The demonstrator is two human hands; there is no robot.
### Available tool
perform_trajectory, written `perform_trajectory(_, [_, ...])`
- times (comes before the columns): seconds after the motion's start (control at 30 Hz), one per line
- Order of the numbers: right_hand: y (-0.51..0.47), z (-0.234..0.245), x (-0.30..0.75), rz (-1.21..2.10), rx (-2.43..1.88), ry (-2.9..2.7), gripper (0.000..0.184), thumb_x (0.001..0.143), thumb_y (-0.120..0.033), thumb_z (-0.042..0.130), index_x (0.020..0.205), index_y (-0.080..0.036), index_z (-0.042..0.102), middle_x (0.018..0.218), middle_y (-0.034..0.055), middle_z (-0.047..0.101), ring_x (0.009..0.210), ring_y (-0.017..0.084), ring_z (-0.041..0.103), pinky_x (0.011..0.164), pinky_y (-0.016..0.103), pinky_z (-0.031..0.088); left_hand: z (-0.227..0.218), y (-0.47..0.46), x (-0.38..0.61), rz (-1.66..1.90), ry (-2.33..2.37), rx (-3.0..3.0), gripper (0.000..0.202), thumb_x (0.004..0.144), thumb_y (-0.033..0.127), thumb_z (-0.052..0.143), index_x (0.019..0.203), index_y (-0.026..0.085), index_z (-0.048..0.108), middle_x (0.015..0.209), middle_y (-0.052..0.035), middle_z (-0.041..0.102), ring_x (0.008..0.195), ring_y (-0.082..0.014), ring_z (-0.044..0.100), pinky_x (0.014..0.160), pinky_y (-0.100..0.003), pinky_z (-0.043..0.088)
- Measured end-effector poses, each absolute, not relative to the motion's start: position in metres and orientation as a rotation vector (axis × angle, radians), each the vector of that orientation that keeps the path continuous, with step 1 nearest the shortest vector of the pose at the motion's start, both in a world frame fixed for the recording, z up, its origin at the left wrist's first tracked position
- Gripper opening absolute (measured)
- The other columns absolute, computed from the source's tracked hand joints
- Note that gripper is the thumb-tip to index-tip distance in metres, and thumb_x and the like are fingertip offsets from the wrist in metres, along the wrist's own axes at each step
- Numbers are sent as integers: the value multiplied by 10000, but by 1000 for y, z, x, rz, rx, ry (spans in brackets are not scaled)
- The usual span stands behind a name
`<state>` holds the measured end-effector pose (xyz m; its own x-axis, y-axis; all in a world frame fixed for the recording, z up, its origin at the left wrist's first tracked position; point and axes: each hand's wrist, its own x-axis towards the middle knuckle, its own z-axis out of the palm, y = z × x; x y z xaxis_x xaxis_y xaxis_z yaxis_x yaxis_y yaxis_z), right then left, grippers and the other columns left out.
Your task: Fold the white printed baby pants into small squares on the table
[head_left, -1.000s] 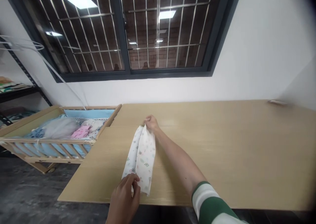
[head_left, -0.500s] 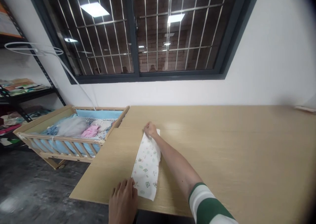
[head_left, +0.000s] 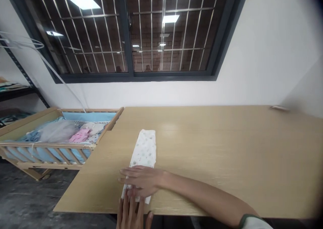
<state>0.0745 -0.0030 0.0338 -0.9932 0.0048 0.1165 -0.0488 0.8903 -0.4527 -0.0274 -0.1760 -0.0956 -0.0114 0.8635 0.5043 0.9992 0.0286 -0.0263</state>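
Observation:
A white cloth (head_left: pixel 144 148) with a small printed pattern lies folded into a long narrow strip on the wooden table. Across its near part rests my right hand (head_left: pixel 142 181), flat, with the fingers stretched out to the left. My left hand (head_left: pixel 132 210) is at the table's front edge, palm down and fingers spread, its fingertips on the near end of the cloth and close under my right hand. Both hands cover much of that near end.
The table (head_left: pixel 214 155) extends far to the right, with a small flat object (head_left: pixel 279 108) by the wall. To the left stands a wooden crib (head_left: pixel 50 145) holding pink and white fabrics. Behind are a barred window (head_left: pixel 131 37) and a black shelf (head_left: pixel 17 92).
My right hand has left the far end of the cloth and come down flat on its near part. My left hand has shifted slightly right. The view has turned a little right.

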Motion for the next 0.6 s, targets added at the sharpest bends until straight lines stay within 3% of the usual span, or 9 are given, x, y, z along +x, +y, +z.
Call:
perform_trajectory(0.13, [15,18,82,703,-130,-2979,575,1036,-496,415,1579,-332,321,1663,31,246,1545,207,184,1257,410,96,-99,-178,-27,-511,-1896,-1878,586,863,530,636,1422,369,568,1405,-105,620,1321,-419,539,1030,-607,495])
perform_trajectory(0.33, [104,16,69,618,-545,-2969,623,1030,-572,360,1588,-303,299,1670,40,203,1554,228,141,1254,449,83,-93,-179,-24,-481,-1915,-1878,668,871,594,610,1490,383,474,1440,-114,588,1329,-420,531,1033,-606,492])
perform_trajectory(0.47, [158,10,61,469,-871,-2848,583,1051,-469,337,1586,-239,321,1665,64,212,1553,233,144,1255,444,103,-92,-179,-23,-479,-1940,-1860,659,871,600,612,1486,410,470,1438,-93,593,1325,-404,540,1032,-586,502])
perform_trajectory(0.6, [181,3,56,358,-954,-2797,591,1061,-401,273,1598,-153,276,1662,83,216,1551,223,152,1258,423,134,-79,-179,-26,-482,-1838,-1879,708,895,541,608,1542,353,392,1479,-128,547,1350,-399,513,1014,-537,522])
